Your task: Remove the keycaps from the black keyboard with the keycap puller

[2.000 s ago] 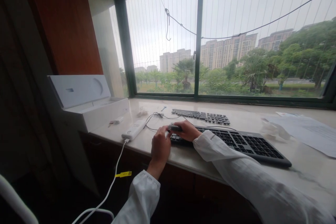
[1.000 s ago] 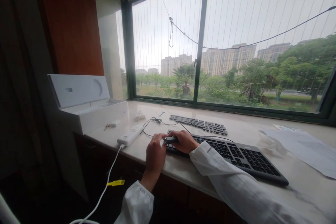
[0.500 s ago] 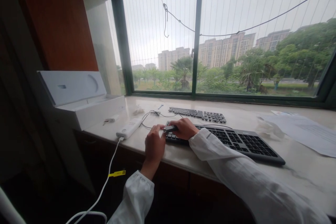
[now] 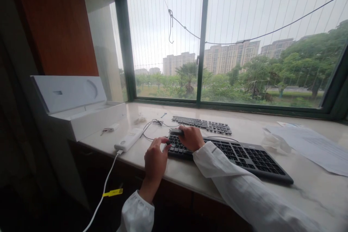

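Note:
A black keyboard (image 4: 244, 156) lies along the front of the marble-patterned counter. Most of its keycaps are off, while some remain near its left end. My left hand (image 4: 156, 159) is at that left corner, thumb and forefinger pinching a small dark keycap (image 4: 169, 144). Over the upper left keys, my right hand (image 4: 191, 137) is closed around a dark-handled tool (image 4: 176, 131) with a metal tip; its exact kind is unclear. Behind the keyboard, loose keycaps (image 4: 202, 123) are laid out in rows.
On the left stand an open white box (image 4: 89, 117) and a white power bank-like device (image 4: 129, 139) with a white cable (image 4: 104, 185). A thin black cable (image 4: 156, 122) coils behind my hands. Papers (image 4: 310, 145) and a crumpled clear bag (image 4: 276, 143) lie right; a window rises behind.
My hands have moved apart. The tool has shifted away from my left fingers, which now pinch a keycap at the keyboard's left edge. The camera view has shifted slightly.

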The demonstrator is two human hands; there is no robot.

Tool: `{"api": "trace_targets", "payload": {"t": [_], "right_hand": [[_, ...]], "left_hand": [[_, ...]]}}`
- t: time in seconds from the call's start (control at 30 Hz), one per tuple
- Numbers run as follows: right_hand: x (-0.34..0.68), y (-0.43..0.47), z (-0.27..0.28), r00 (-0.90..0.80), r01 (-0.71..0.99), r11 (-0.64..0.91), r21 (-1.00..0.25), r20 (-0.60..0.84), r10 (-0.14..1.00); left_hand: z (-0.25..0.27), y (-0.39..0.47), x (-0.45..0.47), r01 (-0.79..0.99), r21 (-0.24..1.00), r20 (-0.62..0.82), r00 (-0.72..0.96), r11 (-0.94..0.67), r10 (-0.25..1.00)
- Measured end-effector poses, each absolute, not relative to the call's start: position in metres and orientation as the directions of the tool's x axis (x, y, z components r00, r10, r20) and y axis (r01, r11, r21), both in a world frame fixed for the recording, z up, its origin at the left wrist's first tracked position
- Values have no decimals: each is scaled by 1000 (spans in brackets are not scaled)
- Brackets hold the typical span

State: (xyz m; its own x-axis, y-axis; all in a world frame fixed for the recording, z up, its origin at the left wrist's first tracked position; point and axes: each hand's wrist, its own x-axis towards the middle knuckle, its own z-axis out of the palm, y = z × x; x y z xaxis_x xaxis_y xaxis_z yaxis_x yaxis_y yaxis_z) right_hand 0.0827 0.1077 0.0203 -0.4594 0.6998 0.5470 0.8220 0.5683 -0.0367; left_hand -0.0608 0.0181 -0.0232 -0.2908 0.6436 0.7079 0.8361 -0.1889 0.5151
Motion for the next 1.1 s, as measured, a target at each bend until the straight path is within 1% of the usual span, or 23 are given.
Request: {"api": "trace_targets", "payload": {"t": [0.17,0.33,0.43,0.53,0.6,0.67,0.73,0.8,0.93,1.1], "right_hand": [[84,110,21,-459,853,522,18,502,733],[87,117,18,-406,895,444,33,470,783],[90,122,17,-395,909,413,52,422,816],[93,124,17,-391,913,406,51,396,831],[95,125,17,-387,915,401,49,396,833],[95,124,18,-382,917,395,52,400,833],[96,124,18,-379,919,390,57,399,835],[96,123,18,-380,920,388,62,396,836],[95,123,17,-376,920,389,49,390,841],[95,124,15,-361,924,382,21,380,852]], "left_hand": [[-24,16,-62,816,534,709,-288,-223,643],[-13,24,-73,720,650,674,-397,-244,623],[5,51,-83,717,650,688,-413,-254,597],[25,93,-89,766,591,715,-354,-251,603],[36,124,-89,805,557,685,-303,-207,663],[45,154,-89,854,496,620,-223,-156,752],[51,180,-89,908,409,573,-173,-96,801],[54,203,-89,960,275,510,-103,-49,854],[47,238,-88,981,186,445,-45,-44,894],[24,263,-81,994,83,394,28,-66,919]]}}
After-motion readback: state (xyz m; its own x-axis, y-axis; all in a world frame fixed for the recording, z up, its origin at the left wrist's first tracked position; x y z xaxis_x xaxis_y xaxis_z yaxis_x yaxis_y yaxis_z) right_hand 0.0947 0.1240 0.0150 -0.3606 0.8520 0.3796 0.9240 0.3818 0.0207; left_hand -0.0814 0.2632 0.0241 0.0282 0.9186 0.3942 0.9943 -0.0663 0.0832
